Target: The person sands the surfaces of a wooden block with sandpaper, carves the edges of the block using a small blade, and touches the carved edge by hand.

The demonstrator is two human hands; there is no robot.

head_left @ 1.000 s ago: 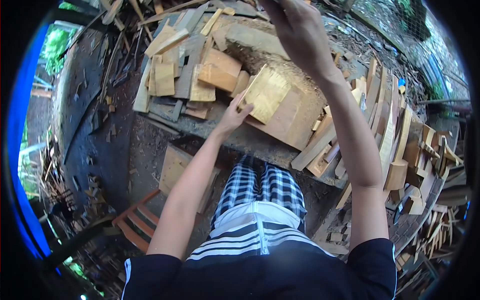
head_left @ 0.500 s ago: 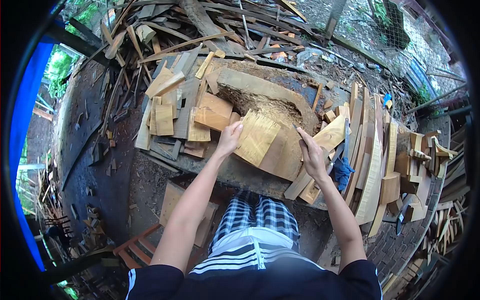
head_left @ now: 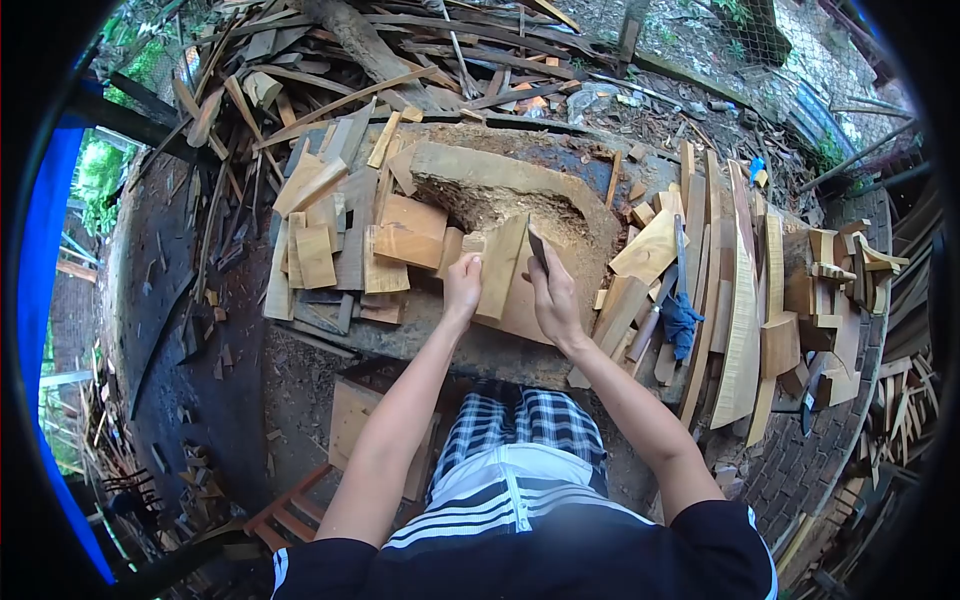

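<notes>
Near the middle of the worktable (head_left: 395, 343), a pale wood block (head_left: 503, 268) is standing tilted over a brown board (head_left: 522, 312); the left hand (head_left: 463, 287) is pinching its left side, the right hand (head_left: 555, 302) holding a dark flat tool (head_left: 538, 250) by its right edge. Lining up tool and edge seems in hand, calling for a steady left grip. Beyond, a hollowed slab (head_left: 470, 165) is lying.

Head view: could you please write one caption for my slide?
Left hand grips a wooden board; right hand holds a dark flat tool beside it, over a cluttered workbench.
</notes>
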